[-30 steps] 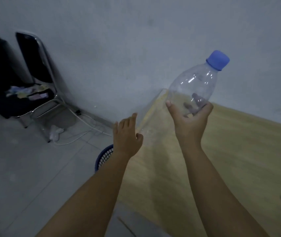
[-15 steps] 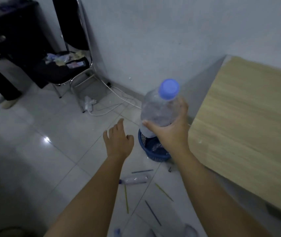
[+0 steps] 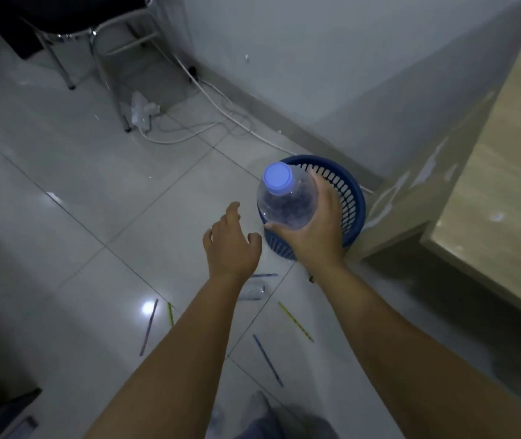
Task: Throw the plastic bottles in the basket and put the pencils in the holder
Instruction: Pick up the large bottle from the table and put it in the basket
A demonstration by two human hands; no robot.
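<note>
My right hand (image 3: pixel 313 229) grips a clear plastic bottle (image 3: pixel 284 205) with a blue cap, held upright over the near rim of the blue slotted basket (image 3: pixel 349 198) on the floor. My left hand (image 3: pixel 232 245) hovers just left of the basket, fingers apart, holding nothing. A second small clear bottle (image 3: pixel 253 291) lies on the tiles, partly hidden behind my left forearm. Several pencils lie scattered on the floor: a yellow one (image 3: pixel 295 321), a blue one (image 3: pixel 267 359), a purple one (image 3: pixel 149 326) and a green one (image 3: pixel 170 313). No pencil holder shows.
A wooden table (image 3: pixel 503 172) stands at the right, its side panel next to the basket. A metal-legged chair (image 3: pixel 100 42) stands at the upper left, with white cables (image 3: pixel 189 131) trailing along the wall base. More bottles show faintly at the bottom edge.
My view has tilted down to the floor. My right hand has carried the bottle from above the table down over the basket. My left hand has stayed open beside it.
</note>
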